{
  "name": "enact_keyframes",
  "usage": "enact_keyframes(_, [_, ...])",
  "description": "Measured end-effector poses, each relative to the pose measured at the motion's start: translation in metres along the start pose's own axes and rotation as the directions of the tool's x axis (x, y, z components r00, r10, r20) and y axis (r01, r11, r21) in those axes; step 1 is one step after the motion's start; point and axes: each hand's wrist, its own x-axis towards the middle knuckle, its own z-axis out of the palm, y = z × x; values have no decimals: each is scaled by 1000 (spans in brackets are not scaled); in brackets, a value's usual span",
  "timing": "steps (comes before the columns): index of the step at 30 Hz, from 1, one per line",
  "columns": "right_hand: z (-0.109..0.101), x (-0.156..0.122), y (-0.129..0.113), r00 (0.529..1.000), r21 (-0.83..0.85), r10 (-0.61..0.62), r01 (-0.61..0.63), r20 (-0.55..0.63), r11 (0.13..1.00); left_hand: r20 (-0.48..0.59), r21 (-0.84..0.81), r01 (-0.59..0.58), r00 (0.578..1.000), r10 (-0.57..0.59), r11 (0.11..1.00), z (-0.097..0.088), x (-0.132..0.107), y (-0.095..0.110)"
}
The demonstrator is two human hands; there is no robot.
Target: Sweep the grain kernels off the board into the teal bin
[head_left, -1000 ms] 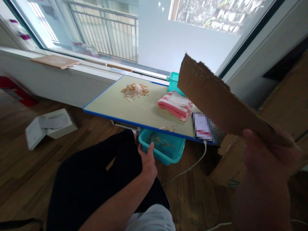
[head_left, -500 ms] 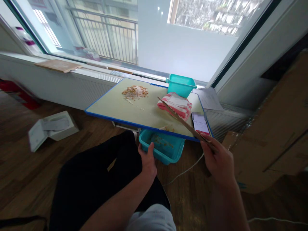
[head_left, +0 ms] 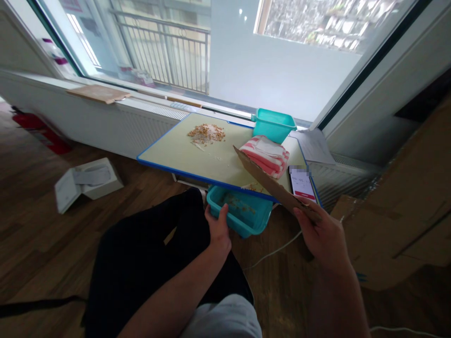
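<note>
My left hand (head_left: 219, 225) grips the near-left rim of a teal plastic bin (head_left: 257, 225), held just below the table's front edge. Some grains lie on the bin's floor. In my right hand (head_left: 322, 230) is a strip of cardboard (head_left: 271, 185), tilted over the right part of the table (head_left: 176, 152). Its far end is beside a folded red-and-white striped towel (head_left: 264, 157). A few grains (head_left: 255, 187) lie at the table's front edge above the bin. Farther back on the tabletop is a pile of yellow grains mixed with white ones (head_left: 206, 134).
A second teal bin (head_left: 275, 124) stands at the table's back right. A phone (head_left: 302, 182) lies by the right edge, and papers (head_left: 313, 145) sit behind it. Cardboard boxes (head_left: 405, 211) rise on the right. An open white box (head_left: 100, 178) and a fire extinguisher (head_left: 42, 134) are at left.
The cardboard has turned so that more of its flat face shows. My left hand still holds the bin under the table edge. The whole view has shifted slightly.
</note>
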Motion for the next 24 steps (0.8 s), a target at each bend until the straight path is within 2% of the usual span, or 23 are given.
enact_keyframes(16, [-2,-6,-34,999,8,-28,28,30,1000,0,-14,8,1000,-8,1000,-5,-4,12])
enact_keyframes(24, [4,-5,-33,999,9,-23,23,-33,1000,3,-39,-22,1000,22,999,-8,-2,15])
